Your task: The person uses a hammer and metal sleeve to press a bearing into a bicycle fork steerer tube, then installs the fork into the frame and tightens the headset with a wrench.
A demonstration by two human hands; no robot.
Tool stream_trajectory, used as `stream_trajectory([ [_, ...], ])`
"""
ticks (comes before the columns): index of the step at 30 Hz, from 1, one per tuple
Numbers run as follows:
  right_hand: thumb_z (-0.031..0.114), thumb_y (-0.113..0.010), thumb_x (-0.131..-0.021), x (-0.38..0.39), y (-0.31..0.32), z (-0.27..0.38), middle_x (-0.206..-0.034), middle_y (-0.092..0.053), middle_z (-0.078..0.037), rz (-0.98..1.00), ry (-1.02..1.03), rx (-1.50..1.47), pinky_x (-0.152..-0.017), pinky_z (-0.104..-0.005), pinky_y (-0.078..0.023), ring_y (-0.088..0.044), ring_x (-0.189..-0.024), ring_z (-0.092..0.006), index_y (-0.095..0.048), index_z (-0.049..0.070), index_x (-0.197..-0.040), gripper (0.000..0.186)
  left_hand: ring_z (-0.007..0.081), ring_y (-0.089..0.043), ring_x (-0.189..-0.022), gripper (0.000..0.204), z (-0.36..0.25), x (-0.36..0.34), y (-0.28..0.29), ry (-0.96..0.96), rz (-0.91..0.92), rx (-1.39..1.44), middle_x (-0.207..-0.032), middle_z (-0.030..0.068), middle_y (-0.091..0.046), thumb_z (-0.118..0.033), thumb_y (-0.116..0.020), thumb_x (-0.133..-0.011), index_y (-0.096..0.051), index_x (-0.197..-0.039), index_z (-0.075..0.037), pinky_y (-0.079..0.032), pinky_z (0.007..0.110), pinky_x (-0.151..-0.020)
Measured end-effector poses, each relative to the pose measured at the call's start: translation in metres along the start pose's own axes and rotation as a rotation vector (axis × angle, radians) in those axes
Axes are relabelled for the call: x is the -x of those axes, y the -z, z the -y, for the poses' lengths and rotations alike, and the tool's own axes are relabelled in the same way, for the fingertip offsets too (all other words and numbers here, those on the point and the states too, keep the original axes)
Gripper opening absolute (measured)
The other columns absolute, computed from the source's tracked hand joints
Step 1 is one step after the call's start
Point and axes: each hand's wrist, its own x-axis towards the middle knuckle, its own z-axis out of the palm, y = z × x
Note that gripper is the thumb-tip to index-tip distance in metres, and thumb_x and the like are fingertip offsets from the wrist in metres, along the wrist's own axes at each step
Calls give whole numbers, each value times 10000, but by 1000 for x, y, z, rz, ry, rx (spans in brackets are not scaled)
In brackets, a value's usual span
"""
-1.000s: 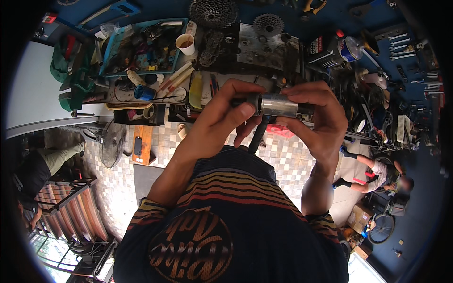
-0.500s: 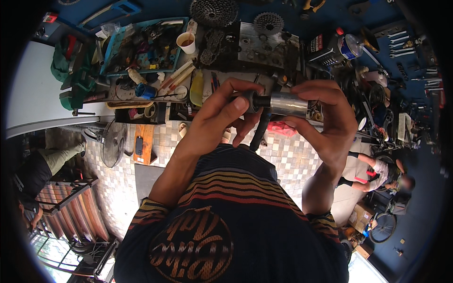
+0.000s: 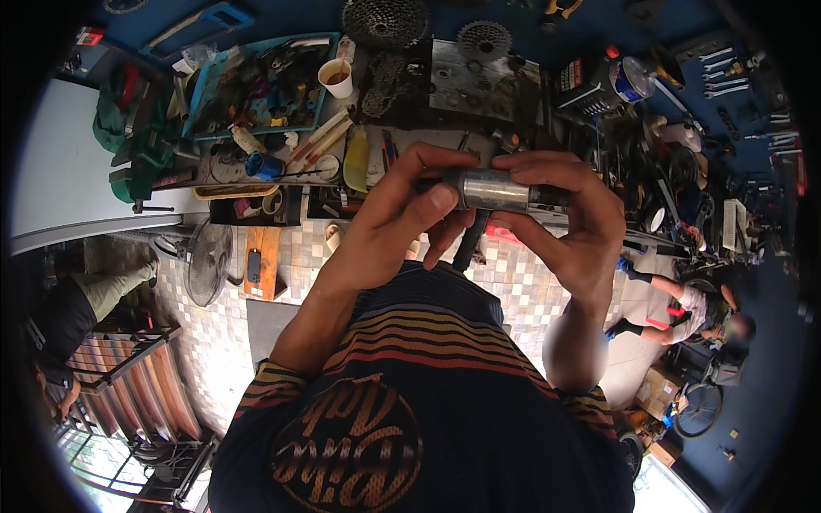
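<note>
A silver metal cylinder [image 3: 492,190] lies level between my two hands in front of the bench. My left hand [image 3: 389,218] grips a dark round part, mostly covered by its fingers, with the thumb at the cylinder's left end. My right hand [image 3: 577,218] is closed on the cylinder, fingers above and thumb below. From the cylinder's right end a dark rod [image 3: 547,197] sticks out toward my right palm. Behind the cylinder a black bar [image 3: 470,244] slants down; I cannot tell what it is fixed to.
The cluttered bench holds a blue parts tray [image 3: 201,107], a paper cup [image 3: 336,79], a yellow bottle [image 3: 356,161], a cassette [image 3: 485,41] and a black canister [image 3: 584,85]. A green vise [image 3: 128,179] stands left. A fan [image 3: 208,263] is on the floor; a person [image 3: 684,316] sits at right.
The cylinder and my right hand have moved left, closing the gap to the dark part in my left hand. The dark rod now shows at the cylinder's right end.
</note>
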Motion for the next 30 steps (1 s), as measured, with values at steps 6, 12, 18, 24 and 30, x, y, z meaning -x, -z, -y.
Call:
stream_trajectory([
  [6,2,-909,-719,1,1,-1,-1132,-770,-148,-4,-13,6,-915,-363,-581,-742,-1072,-270,-739,11,-1087,406,140,-655,-979,379,-1,0,-1,10,11,-3,-1102,118,-645,-238,-520,-1118,-493,-1402,11,-535,254,-743],
  [12,13,-916,-719,2,-1,-5,-1122,-772,-154,-33,23,-15,-903,-361,-580,-746,-1063,-263,-733,12,-1073,398,137,-654,-936,376,-1,-1,-3,-17,-8,-5,-1077,124,-643,-244,-513,-1122,-486,-1397,12,-519,244,-631],
  [18,15,-922,-718,1,-2,-7,-1115,-771,-165,-47,62,-4,-871,-357,-591,-749,-1050,-267,-735,11,-1068,397,116,-598,-724,362,-2,-4,-5,-14,-5,51,-983,120,-642,-237,-499,-1124,-481,-1384,15,-486,254,-505],
  [24,19,-922,-712,-2,1,-7,-1105,-775,-166,-9,54,-3,-855,-354,-600,-757,-1034,-269,-755,2,-1065,391,97,-548,-680,362,0,-5,-4,-24,9,73,-972,121,-635,-234,-490,-1123,-481,-1384,16,-489,247,-490],
  [30,27,-923,-706,-4,2,-6,-1104,-777,-158,6,66,-16,-853,-356,-604,-758,-1032,-265,-762,5,-1066,395,93,-537,-685,368,-3,-4,-4,-9,-18,72,-958,119,-625,-234,-488,-1122,-482,-1385,23,-497,243,-490],
])
